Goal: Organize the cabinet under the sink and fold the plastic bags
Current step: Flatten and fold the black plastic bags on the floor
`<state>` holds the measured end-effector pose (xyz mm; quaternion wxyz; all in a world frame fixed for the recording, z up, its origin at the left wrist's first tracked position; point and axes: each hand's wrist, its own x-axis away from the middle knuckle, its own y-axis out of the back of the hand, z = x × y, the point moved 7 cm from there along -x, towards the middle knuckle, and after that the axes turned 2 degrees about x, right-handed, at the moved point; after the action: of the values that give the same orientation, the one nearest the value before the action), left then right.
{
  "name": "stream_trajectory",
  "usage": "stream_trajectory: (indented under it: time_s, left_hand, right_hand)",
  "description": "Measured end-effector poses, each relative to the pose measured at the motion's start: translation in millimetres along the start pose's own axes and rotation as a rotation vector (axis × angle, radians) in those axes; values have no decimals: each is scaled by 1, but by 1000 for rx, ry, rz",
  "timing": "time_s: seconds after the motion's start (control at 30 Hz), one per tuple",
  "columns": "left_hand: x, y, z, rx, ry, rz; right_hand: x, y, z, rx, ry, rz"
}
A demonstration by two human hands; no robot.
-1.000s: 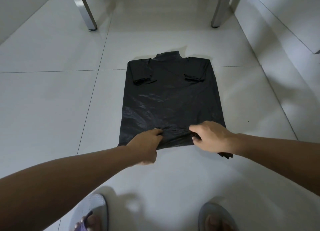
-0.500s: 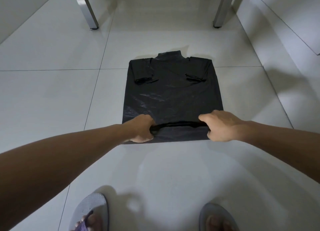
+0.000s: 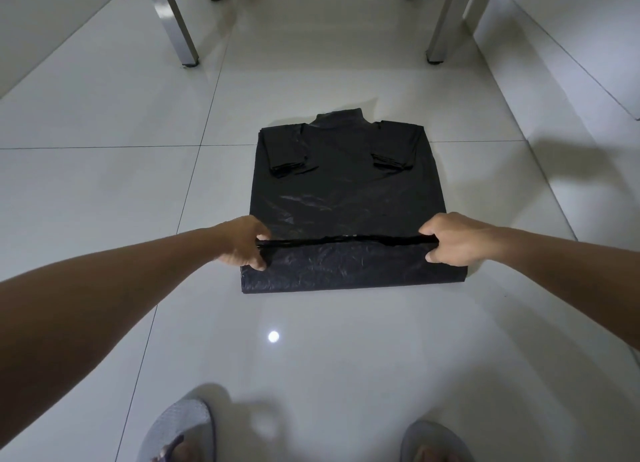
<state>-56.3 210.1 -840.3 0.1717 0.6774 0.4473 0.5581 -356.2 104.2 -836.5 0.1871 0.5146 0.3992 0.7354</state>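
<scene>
A black plastic bag point(image 3: 346, 184) lies flat on the pale tiled floor, handles tucked down over its far end. Its near edge is turned up and over, making a folded band across the bottom. My left hand point(image 3: 242, 243) pinches the left end of that folded edge. My right hand point(image 3: 453, 240) pinches the right end. The edge is stretched taut between both hands, a little above the bag's flat part.
Two metal table legs point(image 3: 180, 25) point(image 3: 446, 21) stand beyond the bag. A white wall or cabinet face point(image 3: 571, 46) runs along the right. My feet in grey slippers point(image 3: 180, 430) are at the bottom edge.
Both hands have carried the bag's near edge away from me over the bag and moved apart to its corners, widening the folded band.
</scene>
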Motion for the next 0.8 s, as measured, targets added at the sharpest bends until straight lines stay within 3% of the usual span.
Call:
stream_trajectory:
  time_s: [0.17, 0.4, 0.63, 0.8]
  left_hand:
    - [-3, -2, 11, 79, 32, -6]
    - [-8, -20, 14, 110, 77, 199]
    - [-20, -12, 12, -121, 25, 99]
    - [-27, -11, 6, -106, 23, 226]
  right_hand:
    - [1, -1, 0, 13, 1, 66]
    - [5, -11, 7, 115, 1, 231]
    - [-6, -7, 7, 93, 31, 202]
    - [-13, -6, 8, 131, 22, 285]
